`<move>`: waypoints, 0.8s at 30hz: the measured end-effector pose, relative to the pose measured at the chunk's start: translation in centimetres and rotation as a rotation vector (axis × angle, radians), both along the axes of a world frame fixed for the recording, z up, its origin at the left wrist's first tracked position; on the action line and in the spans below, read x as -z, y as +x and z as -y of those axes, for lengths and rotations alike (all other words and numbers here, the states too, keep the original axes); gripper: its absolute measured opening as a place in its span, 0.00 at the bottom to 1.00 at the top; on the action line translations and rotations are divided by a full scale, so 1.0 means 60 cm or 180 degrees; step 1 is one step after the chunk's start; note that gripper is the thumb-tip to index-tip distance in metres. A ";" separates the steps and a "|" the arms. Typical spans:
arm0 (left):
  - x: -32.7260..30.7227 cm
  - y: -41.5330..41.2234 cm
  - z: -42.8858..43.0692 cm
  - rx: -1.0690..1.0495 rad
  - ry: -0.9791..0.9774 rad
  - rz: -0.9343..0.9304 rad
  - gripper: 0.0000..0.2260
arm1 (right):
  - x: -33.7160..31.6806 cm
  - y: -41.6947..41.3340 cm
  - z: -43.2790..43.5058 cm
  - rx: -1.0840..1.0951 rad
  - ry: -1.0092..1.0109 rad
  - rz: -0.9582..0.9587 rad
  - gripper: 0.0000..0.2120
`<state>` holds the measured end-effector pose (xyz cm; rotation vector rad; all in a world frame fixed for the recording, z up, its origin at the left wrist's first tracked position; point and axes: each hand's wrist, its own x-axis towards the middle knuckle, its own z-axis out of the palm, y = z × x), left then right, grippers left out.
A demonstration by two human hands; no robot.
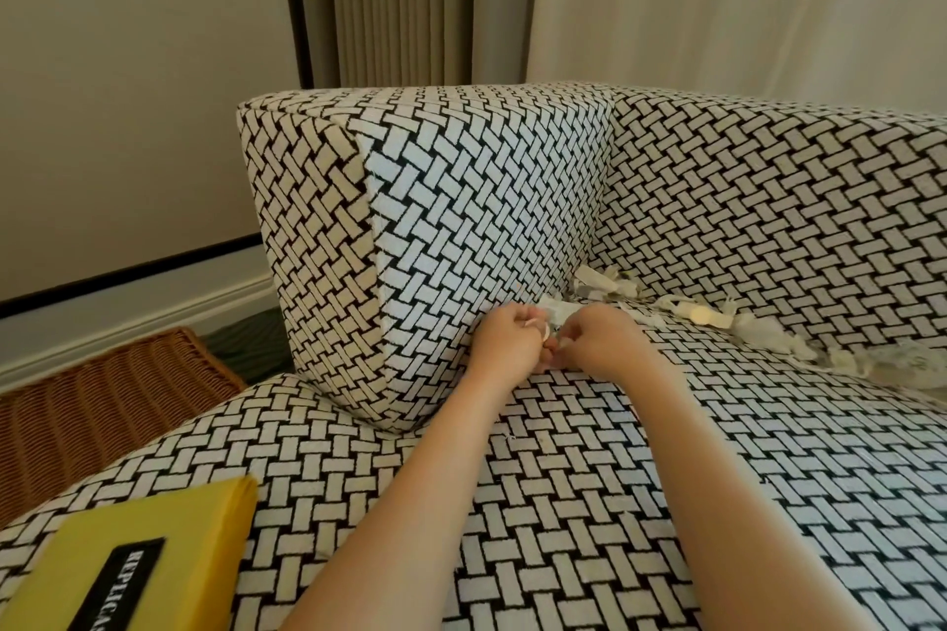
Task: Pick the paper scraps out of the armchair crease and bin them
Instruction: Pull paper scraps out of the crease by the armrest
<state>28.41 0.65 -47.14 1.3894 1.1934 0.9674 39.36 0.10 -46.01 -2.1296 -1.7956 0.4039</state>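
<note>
Yellow box near-left on the armchair seat; left hand fingers pinch a bit of the paper scraps lining the far crease, right hand curled alongside, can't tell its hold

Left hand: knuckles up, fingers curled, tips pinching a small pale paper scrap.
Right hand: fingers curled, tips touching the left hand's; whether it holds anything is unclear.
Forearms: bare, both stretched forward, converging at the back left corner of the armchair seat.
</note>
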 end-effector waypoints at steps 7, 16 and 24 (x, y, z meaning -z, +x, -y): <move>-0.018 -0.002 0.008 -0.0063 -0.1394 0.1579 0.12 | 0.017 0.020 -0.024 0.0865 0.0477 -0.2389 0.11; -0.021 -0.004 0.010 -0.0215 -0.1433 0.1772 0.10 | 0.034 0.003 -0.036 0.0042 0.0803 0.0090 0.09; -0.018 -0.001 0.015 -0.0446 -0.1606 0.2237 0.16 | 0.002 0.034 -0.035 0.1420 0.0747 -0.5407 0.08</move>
